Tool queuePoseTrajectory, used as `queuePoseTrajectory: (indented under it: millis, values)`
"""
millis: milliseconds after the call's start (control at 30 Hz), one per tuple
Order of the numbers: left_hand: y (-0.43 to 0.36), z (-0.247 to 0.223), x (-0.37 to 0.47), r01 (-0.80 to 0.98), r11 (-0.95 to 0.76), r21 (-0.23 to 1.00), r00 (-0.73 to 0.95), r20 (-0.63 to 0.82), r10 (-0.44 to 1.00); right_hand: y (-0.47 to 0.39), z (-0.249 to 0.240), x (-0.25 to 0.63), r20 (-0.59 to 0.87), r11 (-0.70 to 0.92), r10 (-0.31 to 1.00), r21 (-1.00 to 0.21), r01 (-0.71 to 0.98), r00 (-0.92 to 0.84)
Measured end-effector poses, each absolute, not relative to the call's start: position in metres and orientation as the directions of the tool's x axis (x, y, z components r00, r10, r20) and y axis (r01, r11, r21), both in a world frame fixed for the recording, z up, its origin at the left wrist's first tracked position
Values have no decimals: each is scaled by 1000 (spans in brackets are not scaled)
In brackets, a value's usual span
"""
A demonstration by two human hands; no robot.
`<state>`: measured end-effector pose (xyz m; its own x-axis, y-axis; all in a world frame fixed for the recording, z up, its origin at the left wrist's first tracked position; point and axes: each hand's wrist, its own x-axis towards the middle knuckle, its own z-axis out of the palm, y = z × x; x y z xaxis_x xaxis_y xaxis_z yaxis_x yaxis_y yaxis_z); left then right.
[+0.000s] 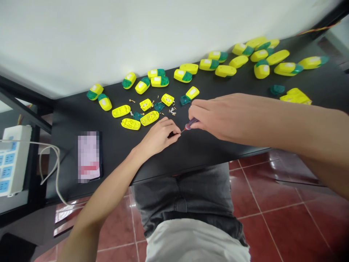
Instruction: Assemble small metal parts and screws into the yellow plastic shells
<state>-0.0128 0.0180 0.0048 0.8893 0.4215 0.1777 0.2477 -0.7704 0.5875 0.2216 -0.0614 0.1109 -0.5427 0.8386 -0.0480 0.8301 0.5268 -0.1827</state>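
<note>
On the black table (114,145), the right hand's (215,116) grip clamps one screwdriver (190,125); the left hand's (159,136) is pinched together.

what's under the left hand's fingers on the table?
The left hand pinches something small and dark on the black table, at the tip of the red-handled screwdriver held by the right hand. The fingers cover it, so what it is cannot be told.

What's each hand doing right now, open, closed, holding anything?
Left hand: closed, fingertips pinched on something small and dark; what it is cannot be told.
Right hand: closed around a small screwdriver, its tip pointing at the left hand's fingertips.
</note>
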Motion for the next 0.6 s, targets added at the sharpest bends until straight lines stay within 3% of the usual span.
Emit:
queuePoseTrajectory:
  millis: [133,367,600]
  values:
    - [19,4,-14,234,-783,577,891,195,410,-62,113,221,-67,681,732,27,732,-678]
    - [25,1,-15,171,-832,527,917,224,331,-59,117,217,-62,670,742,15,743,-668]
    - [27,0,-16,161,-870,467,928,229,295,-61,126,204,-119,613,790,170,771,-602]
